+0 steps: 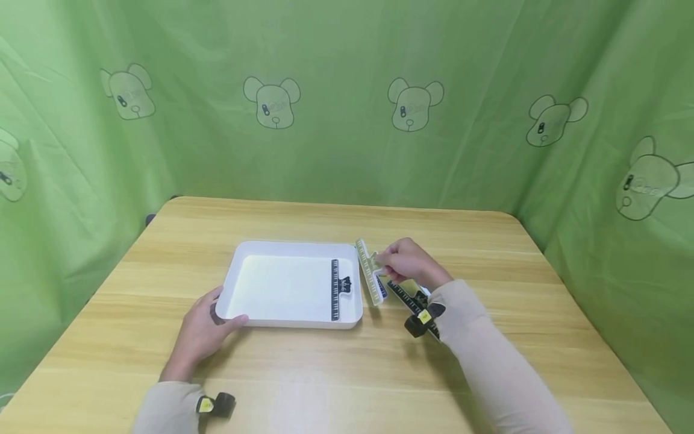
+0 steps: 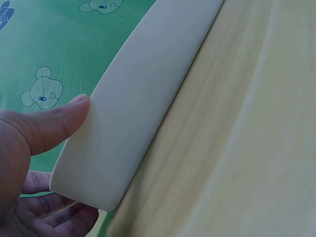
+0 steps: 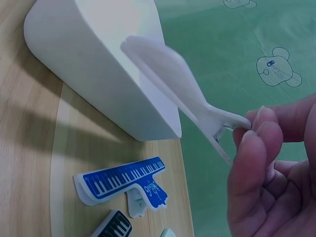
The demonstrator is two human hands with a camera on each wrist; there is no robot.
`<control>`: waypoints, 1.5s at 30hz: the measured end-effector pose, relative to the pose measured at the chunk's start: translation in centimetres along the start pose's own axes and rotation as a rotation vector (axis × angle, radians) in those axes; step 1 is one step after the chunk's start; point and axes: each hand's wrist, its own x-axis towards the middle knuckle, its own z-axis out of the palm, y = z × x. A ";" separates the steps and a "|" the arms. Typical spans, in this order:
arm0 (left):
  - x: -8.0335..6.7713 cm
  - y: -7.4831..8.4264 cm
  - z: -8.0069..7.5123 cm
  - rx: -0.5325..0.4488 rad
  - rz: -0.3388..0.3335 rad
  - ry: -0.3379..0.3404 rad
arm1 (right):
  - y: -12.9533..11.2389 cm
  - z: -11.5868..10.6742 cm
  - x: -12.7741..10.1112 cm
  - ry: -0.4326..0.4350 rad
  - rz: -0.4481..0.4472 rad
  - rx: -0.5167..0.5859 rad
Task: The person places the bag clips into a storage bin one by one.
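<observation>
A shallow white tray (image 1: 282, 289) stands on the table, a black clip with a piano-key pattern (image 1: 335, 289) lying inside along its right side. My left hand (image 1: 203, 328) grips the tray's near left corner; in the left wrist view the thumb presses the tray wall (image 2: 123, 108) and the fingers bend around its corner. Just beyond the right rim, my right hand (image 1: 403, 262) pinches the handle of a pale gold piano-key clip (image 1: 364, 268). The right wrist view shows its whitish side (image 3: 173, 84) raised above the table, between fingertips and thumb.
Under the raised clip lies a blue piano-key clip (image 3: 123, 177), right of the tray. Another black clip (image 1: 403, 296) lies near the right wrist, partly covered by the sleeve. A green curtain (image 1: 347, 163) with bear faces surrounds the wooden table (image 1: 303, 374).
</observation>
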 end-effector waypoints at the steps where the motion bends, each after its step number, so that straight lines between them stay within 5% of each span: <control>1: 0.0 -0.1 0.0 0.000 0.000 0.000 | 0.0 0.0 0.0 0.001 -0.001 0.000; 28: 0.1 -0.2 0.1 -0.005 0.021 0.015 | -0.1 1.2 0.5 -0.057 -0.017 0.053; 45: -0.1 0.0 0.0 -0.010 0.011 0.008 | -0.3 2.0 0.9 -0.003 -0.020 -0.001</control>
